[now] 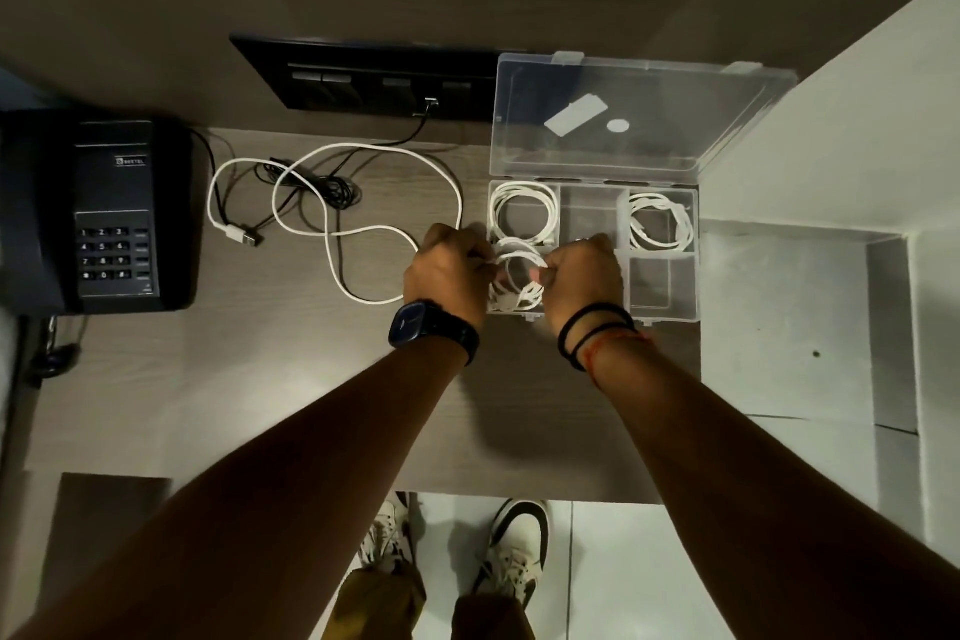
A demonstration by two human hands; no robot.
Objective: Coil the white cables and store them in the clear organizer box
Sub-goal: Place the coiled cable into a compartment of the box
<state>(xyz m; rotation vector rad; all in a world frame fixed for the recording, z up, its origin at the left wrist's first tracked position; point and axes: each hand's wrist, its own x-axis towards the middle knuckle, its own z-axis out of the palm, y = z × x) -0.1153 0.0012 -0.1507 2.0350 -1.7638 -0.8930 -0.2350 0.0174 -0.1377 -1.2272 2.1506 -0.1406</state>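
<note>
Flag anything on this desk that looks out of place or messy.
One white cable sprawls uncoiled in loose loops across the desk, crossing a tangled black cord beside the telephone. The rest looks orderly: two coils sit in the organizer box, and both hands hold a third.

Both hands over the near-left compartment of the clear organizer box (665,296), lid (644,120) open and tilted back at 12 o'clock. Left hand (447,270) and right hand (584,276) closed on a partly wound white coil (514,276); its loose tail loops away across the wood desk (260,379) toward 9 o'clock. Finished coil (524,213) in the far-left compartment, another (660,221) in the far-right. Second white cable (223,203) lies uncoiled near a black phone (98,213) at 9 o'clock, tangled with a thin black cord (322,185). Watch (415,325) on left wrist, dark bands (597,327) on right.
</note>
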